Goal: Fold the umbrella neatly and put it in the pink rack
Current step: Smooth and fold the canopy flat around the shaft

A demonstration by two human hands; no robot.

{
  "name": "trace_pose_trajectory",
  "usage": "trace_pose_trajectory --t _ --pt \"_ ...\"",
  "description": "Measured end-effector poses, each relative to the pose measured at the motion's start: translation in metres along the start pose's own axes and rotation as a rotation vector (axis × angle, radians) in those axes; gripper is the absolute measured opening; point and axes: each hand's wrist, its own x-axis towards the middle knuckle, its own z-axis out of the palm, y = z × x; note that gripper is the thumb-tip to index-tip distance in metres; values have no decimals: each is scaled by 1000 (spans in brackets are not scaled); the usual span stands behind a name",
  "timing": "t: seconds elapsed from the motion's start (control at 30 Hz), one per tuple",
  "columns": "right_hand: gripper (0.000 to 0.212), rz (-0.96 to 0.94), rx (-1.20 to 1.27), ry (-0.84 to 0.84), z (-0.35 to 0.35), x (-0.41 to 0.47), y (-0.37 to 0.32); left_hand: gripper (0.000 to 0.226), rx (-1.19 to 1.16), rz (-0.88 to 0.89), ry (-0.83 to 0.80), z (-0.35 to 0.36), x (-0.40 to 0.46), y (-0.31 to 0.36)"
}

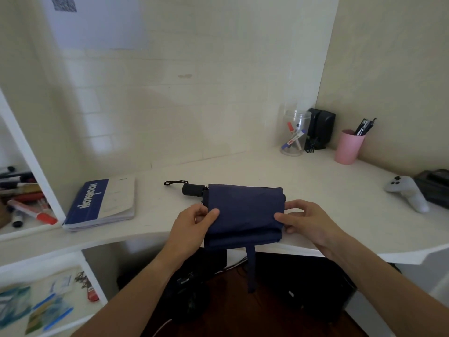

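White desk (243,166) runs along cream walls into a corner, and on its near edge lies the navy umbrella (245,212), collapsed short and folded flat. Its long axis runs left to right across the desk, black handle (193,190) pointing left with a wrist loop (175,183) trailing beyond it. The left hand (192,221) pinches the cloth at the handle end, thumb on top; the right hand (303,218) pinches the opposite end, fingers curled around the fold. Between the two grips the fabric lies in smooth stacked layers, and a closing strap (251,268) hangs off the desk edge below them. Far right of the right hand's grip, a pink cup (348,148) holds dark pens (364,126), and a clear jar (295,133) beside it holds markers.
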Motion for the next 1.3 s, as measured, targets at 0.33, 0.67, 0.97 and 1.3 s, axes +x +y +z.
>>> trace_pose_trajectory --t 0.33,0.67,0.97,1.3 --pt "49 -161 -932 225 10 -5 -43 29 187 213 -92 -3 -6 -11" --pt "70 -678 -1327 -181 52 15 14 22 390 249 -103 -11 -9 -5" --pt "77 -655 -1283 -291 50 13 25 52 848 728 -283 20 10 3" --pt "69 -525 -1235 -307 20 -17 28 57 1011 522 -406 -1 6 -20"
